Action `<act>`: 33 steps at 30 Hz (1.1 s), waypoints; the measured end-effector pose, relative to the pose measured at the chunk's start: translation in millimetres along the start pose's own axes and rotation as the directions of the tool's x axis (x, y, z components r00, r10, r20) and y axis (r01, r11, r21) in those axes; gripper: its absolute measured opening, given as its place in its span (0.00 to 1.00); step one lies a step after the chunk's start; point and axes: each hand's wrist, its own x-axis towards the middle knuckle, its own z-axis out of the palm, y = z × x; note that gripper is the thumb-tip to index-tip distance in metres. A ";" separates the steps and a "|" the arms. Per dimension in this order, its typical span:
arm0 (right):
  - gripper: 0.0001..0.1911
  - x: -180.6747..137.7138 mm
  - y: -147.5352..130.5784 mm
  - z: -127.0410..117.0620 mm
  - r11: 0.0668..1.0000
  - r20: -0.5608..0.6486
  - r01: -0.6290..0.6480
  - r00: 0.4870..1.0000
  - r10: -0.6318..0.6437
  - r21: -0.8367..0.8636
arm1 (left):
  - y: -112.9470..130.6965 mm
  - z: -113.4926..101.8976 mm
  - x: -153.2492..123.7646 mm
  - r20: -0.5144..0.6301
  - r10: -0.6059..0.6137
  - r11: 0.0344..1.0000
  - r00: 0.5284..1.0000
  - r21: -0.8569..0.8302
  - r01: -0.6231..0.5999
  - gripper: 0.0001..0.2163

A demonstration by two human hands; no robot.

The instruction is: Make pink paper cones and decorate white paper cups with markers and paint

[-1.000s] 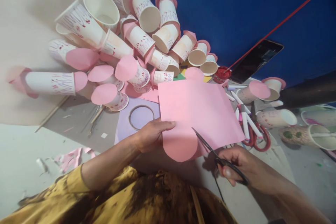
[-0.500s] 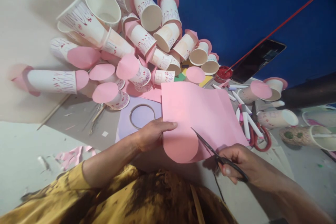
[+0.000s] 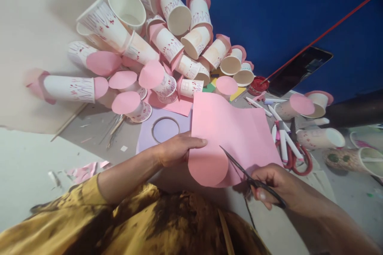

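My left hand [image 3: 176, 149] pinches the left edge of a pink paper sheet [image 3: 236, 131], held up over the floor. A rounded lobe [image 3: 206, 165] is partly cut free along the sheet's lower edge. My right hand [image 3: 277, 185] grips black scissors [image 3: 243, 169], whose blades sit in the cut beside that lobe. Just beyond my left hand lies a metal ring [image 3: 165, 129] on a lilac sheet [image 3: 149, 137].
A heap of decorated paper cups [image 3: 167, 44] with pink discs fills the far left. To the right lie white markers [image 3: 281, 133], red-handled scissors [image 3: 302, 159], more cups [image 3: 320, 137], a red paint pot [image 3: 259, 83] with a red stick, and a dark phone [image 3: 299, 69]. Pink scraps [image 3: 85, 169] lie at left.
The view has drifted, so everything sits slightly further right. The scissors stay in the cut and both hands keep their hold on paper and scissors.
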 end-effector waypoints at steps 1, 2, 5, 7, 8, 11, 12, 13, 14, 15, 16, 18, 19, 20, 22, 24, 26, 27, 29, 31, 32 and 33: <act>0.29 0.0 -1.0 -0.3 1.000 -0.002 0.000 1.000 0.000 -0.006 | 0.6 -0.2 0.3 0.009 0.002 1.000 1.000 0.003 -0.002 0.18; 0.29 0.0 -1.5 -0.6 1.000 -0.008 0.000 1.000 0.000 -0.014 | 1.1 -0.6 0.5 0.018 0.005 1.000 1.000 0.007 -0.005 0.18; 0.28 -0.1 -0.4 -0.8 1.000 -0.016 -0.015 1.000 0.015 -0.023 | 2.6 -1.5 1.2 0.042 0.014 1.000 0.999 0.014 -0.015 0.18; 0.28 -0.2 1.2 -0.6 0.999 -0.012 -0.031 0.999 0.031 -0.009 | 3.7 -1.5 1.4 0.052 0.021 1.000 0.998 0.018 -0.022 0.18; 0.28 -0.3 1.8 -0.4 0.999 -0.007 -0.036 0.999 0.036 -0.004 | 4.2 -1.1 1.3 0.056 0.022 0.999 0.998 0.022 -0.023 0.18; 0.28 -0.8 3.0 -0.5 0.999 -0.008 -0.032 0.999 0.032 -0.019 | 6.2 0.5 1.1 0.056 0.027 0.999 0.998 0.038 -0.029 0.17; 0.28 -1.0 3.2 -0.7 0.999 -0.015 -0.034 0.999 0.033 -0.033 | 6.9 1.0 1.0 0.053 0.025 0.999 0.998 0.044 -0.028 0.16; 0.29 -1.2 3.3 -1.1 0.998 -0.023 -0.037 0.999 0.036 -0.050 | 7.6 1.4 1.0 0.047 0.021 0.998 0.999 0.051 -0.023 0.16; 0.29 -1.3 3.4 -1.5 0.997 -0.031 -0.047 0.999 0.045 -0.067 | 8.3 1.4 1.0 0.037 0.015 0.998 0.999 0.058 -0.017 0.16; 0.30 -1.3 3.3 -1.9 0.995 -0.036 -0.060 0.998 0.058 -0.081 | 8.9 1.2 1.1 0.027 0.008 0.998 1.000 0.065 -0.010 0.16; 0.30 -1.1 3.1 -2.2 0.993 -0.038 -0.077 0.997 0.074 -0.091 | 9.3 0.7 1.3 0.018 0.000 0.997 1.000 0.073 -0.001 0.16; 0.30 -0.6 2.0 -2.4 0.990 -0.039 -0.105 0.994 0.101 -0.094 | 9.5 -1.0 1.9 0.007 -0.014 0.996 1.000 0.087 0.014 0.16; 0.31 -0.2 1.2 -2.2 0.990 -0.040 -0.107 0.994 0.104 -0.089 | 9.4 -2.1 2.3 0.002 -0.020 0.995 1.000 0.094 0.020 0.16; 0.31 0.0 0.3 -2.0 0.991 -0.039 -0.107 0.994 0.104 -0.083 | 9.1 -3.0 2.6 -0.001 -0.025 0.994 1.000 0.103 0.025 0.16; 0.32 0.3 -1.1 -1.5 0.992 -0.034 -0.098 0.995 0.096 -0.078 | 8.6 -4.5 3.2 0.002 -0.030 0.992 1.000 0.123 0.029 0.15; 0.32 0.2 -1.4 -1.6 0.993 -0.028 -0.082 0.996 0.080 -0.086 | 8.4 -4.7 3.4 0.015 -0.027 0.989 1.000 0.143 0.025 0.14; 0.32 0.0 -0.8 -2.3 0.993 -0.022 -0.072 0.997 0.070 -0.094 | 9.1 -3.7 3.4 0.026 -0.026 0.987 0.999 0.158 0.022 0.14; 0.32 -0.1 -0.4 -2.7 0.993 -0.022 -0.068 0.998 0.067 -0.097 | 9.8 -2.9 3.2 0.026 -0.026 0.986 0.999 0.163 0.022 0.14; 0.32 -0.1 -0.1 -3.4 0.993 -0.018 -0.061 0.998 0.059 -0.099 | 11.5 -1.3 2.9 0.017 -0.035 0.982 0.999 0.184 0.032 0.15; 0.33 0.0 -1.0 -3.5 0.993 -0.024 -0.060 0.998 0.058 -0.100 | 13.3 -0.3 2.6 0.008 -0.045 0.976 0.999 0.212 0.043 0.15; 0.33 0.0 -1.7 -3.2 0.993 -0.029 -0.063 0.998 0.060 -0.103 | 14.2 0.0 2.5 0.006 -0.048 0.974 0.999 0.223 0.045 0.15; 0.33 0.0 -2.5 -2.7 0.992 -0.033 -0.069 0.997 0.066 -0.106 | 15.0 0.1 2.4 0.007 -0.050 0.972 0.999 0.232 0.047 0.15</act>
